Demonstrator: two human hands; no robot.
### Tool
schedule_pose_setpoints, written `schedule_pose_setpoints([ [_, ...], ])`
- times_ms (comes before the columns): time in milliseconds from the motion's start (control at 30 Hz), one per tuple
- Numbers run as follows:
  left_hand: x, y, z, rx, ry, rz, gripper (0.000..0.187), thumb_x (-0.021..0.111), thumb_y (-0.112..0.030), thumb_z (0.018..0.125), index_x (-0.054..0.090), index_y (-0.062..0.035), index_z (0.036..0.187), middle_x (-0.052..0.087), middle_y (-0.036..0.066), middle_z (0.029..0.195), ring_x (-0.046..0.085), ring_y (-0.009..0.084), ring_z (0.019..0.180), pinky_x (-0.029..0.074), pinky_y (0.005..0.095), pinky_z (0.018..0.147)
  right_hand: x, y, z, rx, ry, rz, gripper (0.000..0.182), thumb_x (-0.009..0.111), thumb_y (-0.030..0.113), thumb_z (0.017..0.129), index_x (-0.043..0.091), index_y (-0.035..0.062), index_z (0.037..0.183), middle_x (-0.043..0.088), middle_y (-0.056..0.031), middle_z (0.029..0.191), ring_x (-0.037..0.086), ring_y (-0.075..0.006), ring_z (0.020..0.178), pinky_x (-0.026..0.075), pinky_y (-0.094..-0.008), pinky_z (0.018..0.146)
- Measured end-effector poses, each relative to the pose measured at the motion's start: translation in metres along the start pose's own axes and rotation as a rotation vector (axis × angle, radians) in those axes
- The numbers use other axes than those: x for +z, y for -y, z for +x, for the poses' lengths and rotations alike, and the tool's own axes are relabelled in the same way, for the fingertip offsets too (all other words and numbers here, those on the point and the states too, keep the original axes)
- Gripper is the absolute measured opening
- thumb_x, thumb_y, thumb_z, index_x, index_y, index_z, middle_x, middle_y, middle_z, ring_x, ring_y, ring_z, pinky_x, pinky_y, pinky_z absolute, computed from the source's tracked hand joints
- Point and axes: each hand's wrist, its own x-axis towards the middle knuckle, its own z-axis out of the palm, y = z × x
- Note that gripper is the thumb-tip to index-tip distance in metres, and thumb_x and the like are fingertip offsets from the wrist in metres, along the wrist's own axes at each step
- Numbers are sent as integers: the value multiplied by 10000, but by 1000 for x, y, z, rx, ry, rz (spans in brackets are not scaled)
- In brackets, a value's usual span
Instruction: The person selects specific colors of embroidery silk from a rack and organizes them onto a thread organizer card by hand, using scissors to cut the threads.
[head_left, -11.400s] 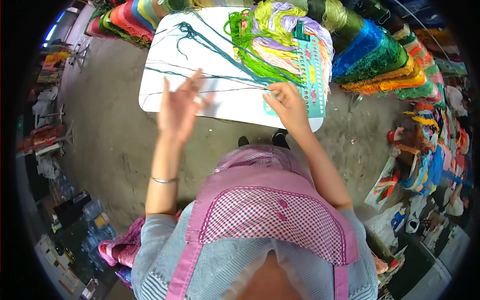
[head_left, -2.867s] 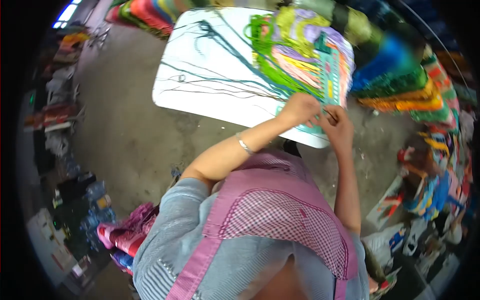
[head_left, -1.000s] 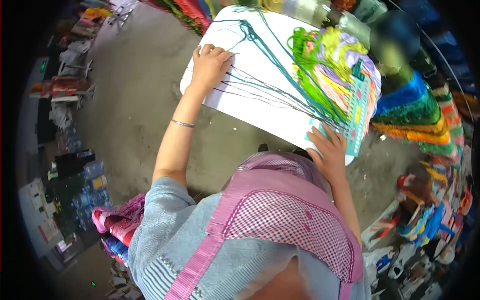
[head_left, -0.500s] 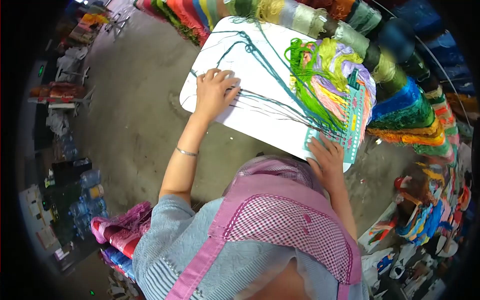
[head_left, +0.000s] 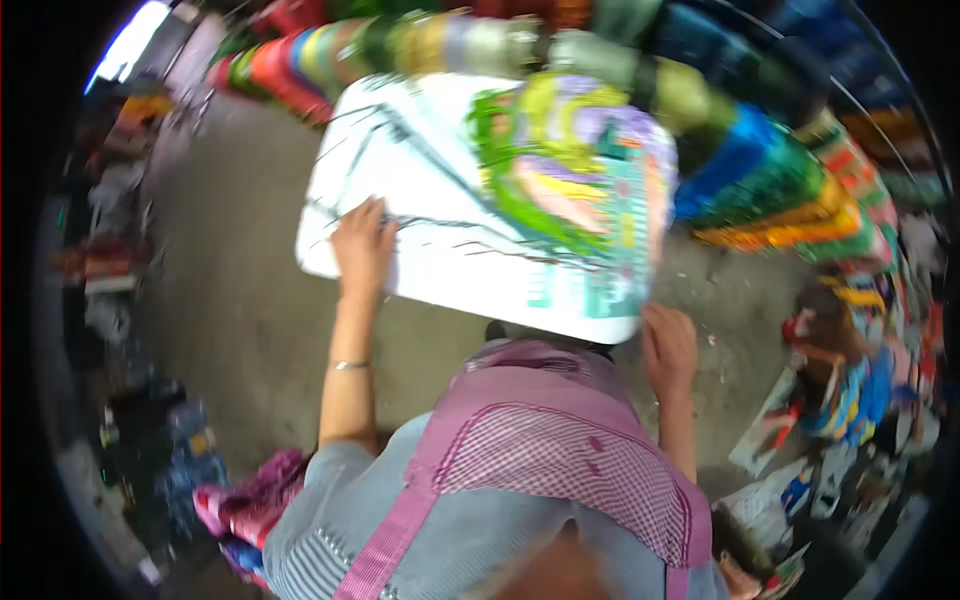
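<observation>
A white board lies in front of me, smeared by motion. My left hand rests on its left part, fingers drawn together where dark thread runs off to the right. Dark teal thread crosses the upper part of the board. A bundle of green, yellow, purple and peach thread lies on the right side, beside a teal card with holes along its edge. My right hand is just off the board's lower right corner, fingers curled; what they hold, if anything, is hidden.
Hanks of coloured thread line the far side, curving round to blue, green and orange hanks at right. Heaped coloured cloth and scraps lie farther right. Pink and red bundles and clear bottles stand at lower left.
My right hand has left the teal card and moved past the board's right edge. My left hand's spread fingers have drawn together. The whole view has shifted and blurred.
</observation>
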Motion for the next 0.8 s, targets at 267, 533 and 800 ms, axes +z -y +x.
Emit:
schedule_pose_setpoints([
  [267, -1, -144, 14, -47, -284, -77, 481, 627, -191, 897, 496, -26, 1329, 429, 247, 1385, 421, 397, 1252, 347, 464, 1021, -96, -113, -13, 46, -219, 57, 188, 691, 24, 793, 671, 24, 980, 678, -114, 1058, 624, -292, 941, 486, -382, 824],
  [533, 27, -358, 59, 273, -71, -241, 297, 609, -105, 874, 621, -71, 1168, 545, 137, 1303, 459, 355, 1232, 325, 462, 1044, -184, -238, -24, 374, -444, 198, 195, 679, 80, 828, 677, 28, 1016, 687, -98, 1009, 634, -247, 893, 503, -335, 790],
  [800, 57, -437, 97, 400, 39, -343, 166, 615, -82, 885, 680, -70, 1036, 640, 93, 1183, 505, 320, 1202, 352, 420, 1039, -211, -367, 7, 628, -817, 759, 102, 690, 97, 868, 667, 8, 913, 647, 17, 782, 542, -25, 651, 433, -192, 591],
])
